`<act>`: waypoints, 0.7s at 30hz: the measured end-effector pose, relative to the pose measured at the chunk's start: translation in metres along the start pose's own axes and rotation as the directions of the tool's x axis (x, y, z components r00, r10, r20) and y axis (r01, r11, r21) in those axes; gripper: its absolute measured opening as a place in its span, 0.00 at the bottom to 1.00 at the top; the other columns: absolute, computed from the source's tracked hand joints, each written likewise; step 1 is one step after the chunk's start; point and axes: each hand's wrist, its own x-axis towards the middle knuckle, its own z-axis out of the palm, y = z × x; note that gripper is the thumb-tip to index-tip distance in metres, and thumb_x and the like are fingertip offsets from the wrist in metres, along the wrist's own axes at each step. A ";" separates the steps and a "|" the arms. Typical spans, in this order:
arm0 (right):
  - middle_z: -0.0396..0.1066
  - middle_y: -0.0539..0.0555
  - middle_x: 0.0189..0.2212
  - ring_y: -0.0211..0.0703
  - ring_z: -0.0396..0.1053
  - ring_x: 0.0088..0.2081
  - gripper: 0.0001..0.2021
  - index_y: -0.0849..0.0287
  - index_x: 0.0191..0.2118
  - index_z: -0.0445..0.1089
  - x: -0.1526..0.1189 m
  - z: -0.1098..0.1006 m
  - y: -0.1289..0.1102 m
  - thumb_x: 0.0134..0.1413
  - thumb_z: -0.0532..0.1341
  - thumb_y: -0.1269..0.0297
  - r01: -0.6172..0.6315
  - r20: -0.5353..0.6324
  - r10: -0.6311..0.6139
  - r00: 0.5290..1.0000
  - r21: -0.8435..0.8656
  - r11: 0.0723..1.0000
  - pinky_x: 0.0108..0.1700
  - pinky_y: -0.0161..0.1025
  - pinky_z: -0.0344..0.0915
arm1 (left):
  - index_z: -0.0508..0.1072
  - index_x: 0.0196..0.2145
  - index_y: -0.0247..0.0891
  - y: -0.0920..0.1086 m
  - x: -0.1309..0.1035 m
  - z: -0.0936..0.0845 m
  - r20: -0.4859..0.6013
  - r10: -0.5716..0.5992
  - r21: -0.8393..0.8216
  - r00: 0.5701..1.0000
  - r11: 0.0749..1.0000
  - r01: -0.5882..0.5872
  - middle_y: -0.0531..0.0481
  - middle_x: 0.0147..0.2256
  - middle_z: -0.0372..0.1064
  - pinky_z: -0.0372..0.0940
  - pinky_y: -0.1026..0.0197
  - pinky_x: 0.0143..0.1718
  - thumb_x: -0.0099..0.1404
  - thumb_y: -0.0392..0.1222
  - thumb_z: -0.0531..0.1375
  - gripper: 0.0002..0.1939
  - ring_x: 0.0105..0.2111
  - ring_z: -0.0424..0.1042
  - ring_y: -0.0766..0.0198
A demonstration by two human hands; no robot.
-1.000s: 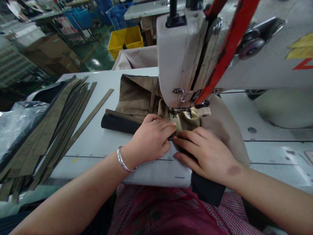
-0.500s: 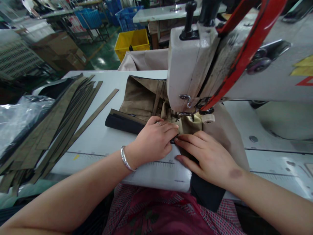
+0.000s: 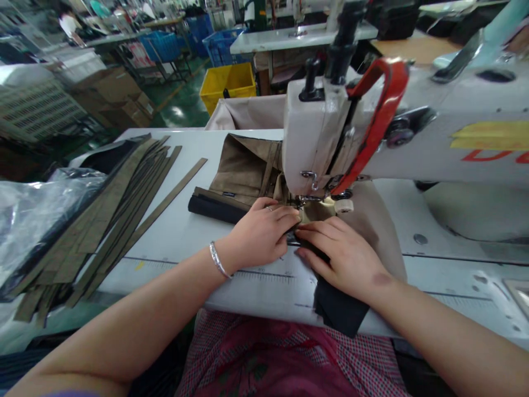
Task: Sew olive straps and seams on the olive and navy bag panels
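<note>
An olive-brown and dark navy fabric piece (image 3: 243,164) lies on the white sewing machine bed, its near edge rolled to the dark side. My left hand (image 3: 264,230) is closed over that edge just left of the presser foot, fingertips gripping the cloth. To the right, my right hand (image 3: 342,251) has its thumb and fingers around the same cloth, and a dark end (image 3: 341,310) hangs below it over the table's front edge. Both hands' fingertips nearly meet in front of the needle area of the sewing machine (image 3: 316,138). The stitching point is partly hidden by fingers.
Olive fabric strips (image 3: 136,204) lie in a pile at the left, one strip set apart. Clear plastic (image 3: 45,212) is beside them. A printed ruler (image 3: 264,275) runs along the front of the table. Behind stand a yellow crate (image 3: 227,85) and cardboard boxes (image 3: 109,96).
The camera view has tilted up, showing more of the room. My hands keep their hold on the cloth near the needle, with the right hand slightly nearer the machine.
</note>
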 end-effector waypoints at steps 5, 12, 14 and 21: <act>0.62 0.62 0.58 0.53 0.59 0.58 0.25 0.66 0.61 0.57 0.000 0.005 0.000 0.61 0.58 0.60 -0.058 -0.093 0.055 0.994 -0.035 0.998 0.61 0.51 0.59 | 0.56 0.64 0.40 -0.050 -0.047 -0.050 -0.158 -0.301 -0.064 0.941 0.954 0.294 0.44 0.64 0.55 0.50 0.48 0.65 0.61 0.43 0.60 0.34 0.64 0.55 0.53; 0.65 0.61 0.53 0.54 0.62 0.51 0.18 0.62 0.55 0.65 0.005 0.007 -0.001 0.61 0.57 0.63 -0.033 -0.068 0.026 0.997 -0.114 0.993 0.55 0.53 0.63 | 0.74 0.45 0.39 -0.104 -0.114 -0.071 -0.095 -0.565 -0.217 0.820 0.816 0.536 0.46 0.54 0.69 0.57 0.45 0.62 0.61 0.52 0.62 0.18 0.55 0.68 0.52; 0.66 0.61 0.50 0.53 0.63 0.49 0.15 0.61 0.51 0.68 0.004 0.005 -0.002 0.62 0.57 0.62 -0.017 -0.071 0.009 0.997 -0.118 0.993 0.52 0.52 0.64 | 0.73 0.44 0.42 -0.063 -0.108 -0.084 -0.265 -0.457 -0.190 0.849 0.888 0.419 0.50 0.52 0.72 0.52 0.43 0.65 0.65 0.47 0.59 0.12 0.53 0.70 0.56; 0.67 0.58 0.37 0.51 0.62 0.41 0.10 0.60 0.44 0.73 -0.007 0.001 -0.010 0.61 0.57 0.65 0.054 -0.022 -0.058 0.998 -0.156 0.986 0.44 0.48 0.63 | 0.74 0.37 0.46 0.113 -0.081 -0.092 0.250 0.420 0.288 0.872 0.828 -0.481 0.53 0.40 0.76 0.69 0.55 0.51 0.71 0.39 0.48 0.15 0.39 0.74 0.61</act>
